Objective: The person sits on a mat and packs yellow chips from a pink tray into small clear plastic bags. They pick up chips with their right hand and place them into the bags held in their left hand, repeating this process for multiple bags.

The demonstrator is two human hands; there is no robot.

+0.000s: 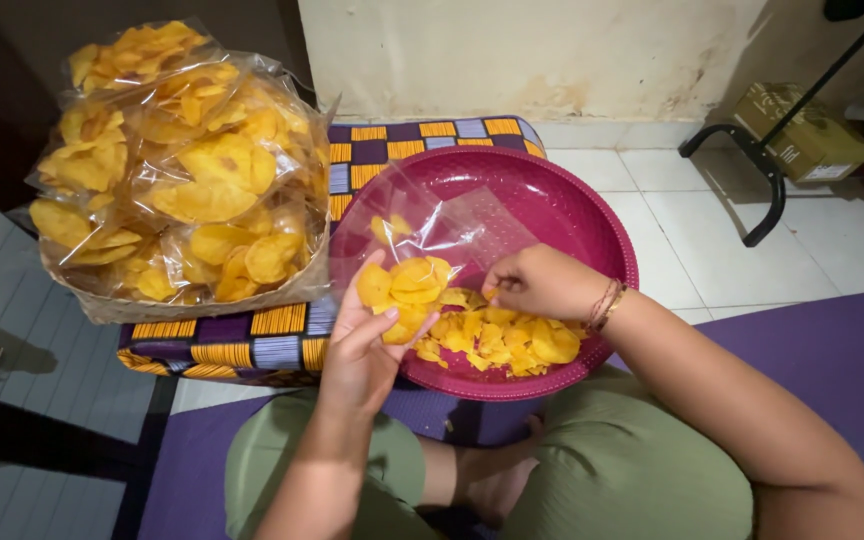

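Note:
My left hand [364, 345] holds a clear plastic bag [452, 222] open at its mouth, with several yellow chips [404, 290] resting in it and against my palm. My right hand [542, 283], with thread bracelets at the wrist, is closed on a chip at the edge of a pile of yellow chips [497, 340]. That pile lies in a round magenta perforated basin [582, 215], which rests on my lap and against a patterned cushion.
Several filled clear bags of chips [182, 160] are stacked in a shallow tray on a purple, orange and grey patterned stool [282, 340] at left. A black metal stand [762, 165] and a cardboard box [807, 135] stand on the white tiles at right. A purple mat [832, 350] lies beneath me.

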